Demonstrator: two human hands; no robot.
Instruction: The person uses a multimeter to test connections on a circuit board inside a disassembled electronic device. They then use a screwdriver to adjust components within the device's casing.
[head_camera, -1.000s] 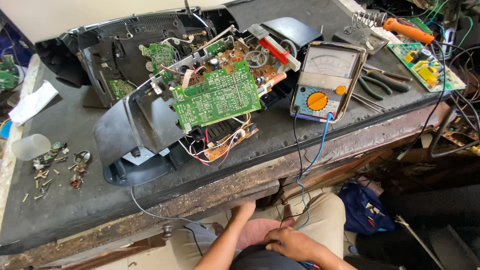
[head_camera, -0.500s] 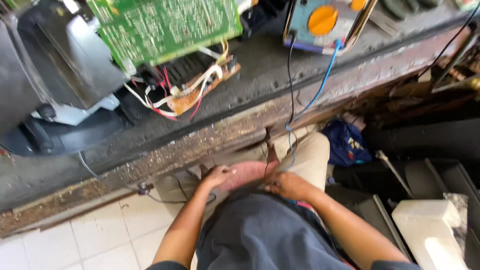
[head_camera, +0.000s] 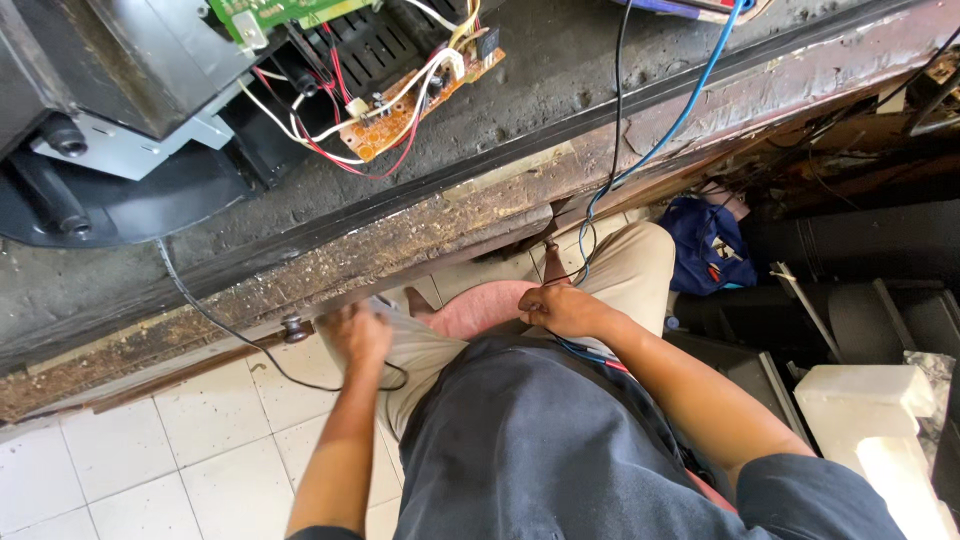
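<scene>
the left hand (head_camera: 358, 333) sits low centre-left of the frame, blurred, over the left knee just under the worn bench edge (head_camera: 400, 240); whether its fingers are spread or closed, i cannot tell. a thin black cable (head_camera: 215, 325) runs beside it. the right hand (head_camera: 560, 310) is at the centre, fingers curled together on the lap by a pink seat (head_camera: 480, 305), apparently pinching the blue and black wires (head_camera: 640, 160) that drop from the bench. an orange circuit board (head_camera: 400, 115) lies at upper centre.
</scene>
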